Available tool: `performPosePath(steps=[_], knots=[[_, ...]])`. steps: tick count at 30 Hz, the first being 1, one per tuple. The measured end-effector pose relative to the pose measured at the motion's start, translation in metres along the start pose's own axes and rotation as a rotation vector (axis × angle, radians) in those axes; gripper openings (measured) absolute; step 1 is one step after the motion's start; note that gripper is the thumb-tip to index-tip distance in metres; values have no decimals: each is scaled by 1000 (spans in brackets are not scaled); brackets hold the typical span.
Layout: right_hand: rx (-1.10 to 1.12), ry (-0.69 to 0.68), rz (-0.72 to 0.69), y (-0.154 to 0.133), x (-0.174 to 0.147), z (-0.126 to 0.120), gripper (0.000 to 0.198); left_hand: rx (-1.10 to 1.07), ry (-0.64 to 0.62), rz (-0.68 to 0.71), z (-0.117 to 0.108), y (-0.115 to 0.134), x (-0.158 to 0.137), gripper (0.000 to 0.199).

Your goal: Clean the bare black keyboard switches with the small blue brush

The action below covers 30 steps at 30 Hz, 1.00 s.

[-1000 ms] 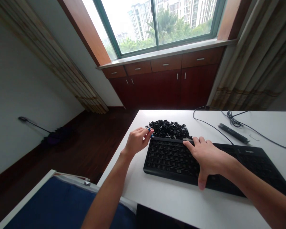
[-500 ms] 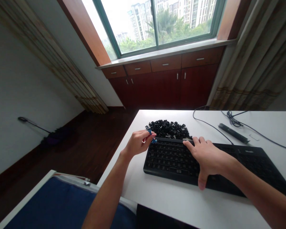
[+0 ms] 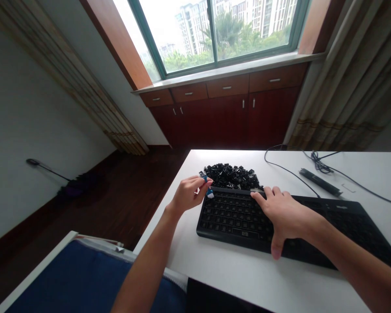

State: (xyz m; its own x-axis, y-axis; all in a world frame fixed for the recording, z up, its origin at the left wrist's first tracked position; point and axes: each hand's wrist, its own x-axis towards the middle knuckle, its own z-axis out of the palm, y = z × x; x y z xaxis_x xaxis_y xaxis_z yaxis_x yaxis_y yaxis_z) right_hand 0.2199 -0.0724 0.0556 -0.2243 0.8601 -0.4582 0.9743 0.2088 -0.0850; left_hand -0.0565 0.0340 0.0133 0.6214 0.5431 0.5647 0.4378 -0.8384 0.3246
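A black keyboard (image 3: pixel 239 219) lies on the white table, its keycaps off across the left part. Pinched in my left hand (image 3: pixel 192 193) is a small blue brush (image 3: pixel 210 191) with white bristles, held at the keyboard's back left corner. My right hand (image 3: pixel 285 215) lies spread over the middle of the keyboard, fingertips at its back edge and thumb near the front edge. Directly behind the keyboard sits a heap of loose black keycaps (image 3: pixel 231 174).
At the back right of the table (image 3: pixel 215 269) are a long black strip (image 3: pixel 319 181), a thin bent metal piece (image 3: pixel 348 188) and a coiled black cable (image 3: pixel 319 163). A blue fabric item with a pale frame (image 3: pixel 74 278) stands at the lower left.
The brush has turned slightly in my left hand, so its white bristles now show at the keyboard's corner. My right hand has stayed in place.
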Motion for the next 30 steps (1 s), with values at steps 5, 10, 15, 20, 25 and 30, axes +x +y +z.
performPosePath(steps=[5,10,15,20,25,30], knots=[[-15,-12,7,0,-1,0,149,123,81,24,1,-6,-3,11],[-8,-11,10,1,0,1,149,101,62,21,2,-3,-3,23],[-12,-13,15,0,0,0,146,73,43,39,4,2,-1,31],[10,-6,6,0,0,0,145,89,36,41,6,1,-1,30],[12,-5,4,0,1,0,147,101,25,38,6,0,-2,25],[-5,-9,10,-1,0,-1,148,104,84,44,5,-1,-3,11]])
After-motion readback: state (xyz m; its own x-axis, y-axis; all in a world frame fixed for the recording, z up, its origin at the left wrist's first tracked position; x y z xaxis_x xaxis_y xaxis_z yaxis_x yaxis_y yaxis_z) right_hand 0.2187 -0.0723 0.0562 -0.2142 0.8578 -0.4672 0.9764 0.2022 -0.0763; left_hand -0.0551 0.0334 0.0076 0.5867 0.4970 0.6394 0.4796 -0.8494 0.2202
